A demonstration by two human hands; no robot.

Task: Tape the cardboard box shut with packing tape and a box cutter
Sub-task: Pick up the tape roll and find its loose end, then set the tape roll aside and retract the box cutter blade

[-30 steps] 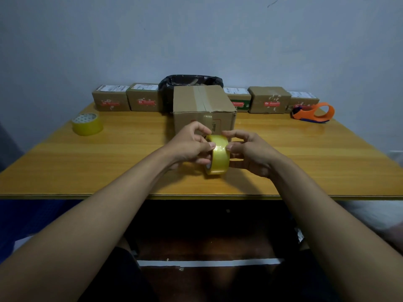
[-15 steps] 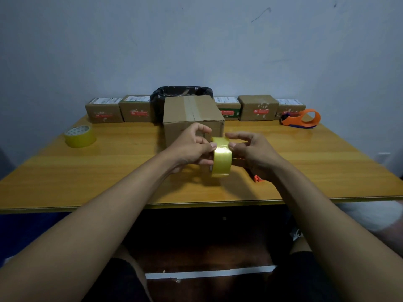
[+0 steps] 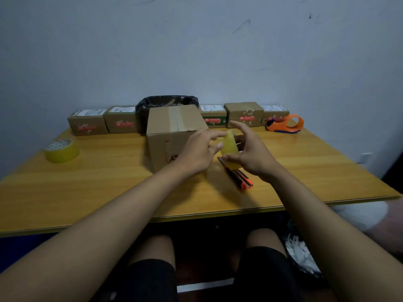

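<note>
A brown cardboard box (image 3: 174, 125) stands at the table's middle, its top flaps closed with a strip of tape along the seam. Just to its right I hold a roll of yellowish packing tape (image 3: 229, 147) upright above the table. My left hand (image 3: 196, 153) pinches the roll's left side with thumb and fingers. My right hand (image 3: 250, 153) grips its right side, thumb at the lower edge and fingers arched over the top. A black and orange box cutter (image 3: 241, 178) lies on the table under the roll and my right hand.
A second yellow tape roll (image 3: 62, 150) sits at the left of the wooden table (image 3: 87, 186). Several small labelled boxes (image 3: 88, 123) line the back edge beside a black-lined bin (image 3: 166, 101). An orange tape dispenser (image 3: 285, 124) lies at the back right.
My head tipped so the view shifted. The tape roll and both hands moved up and to the right, beside the box. The box cutter beneath them came into view.
</note>
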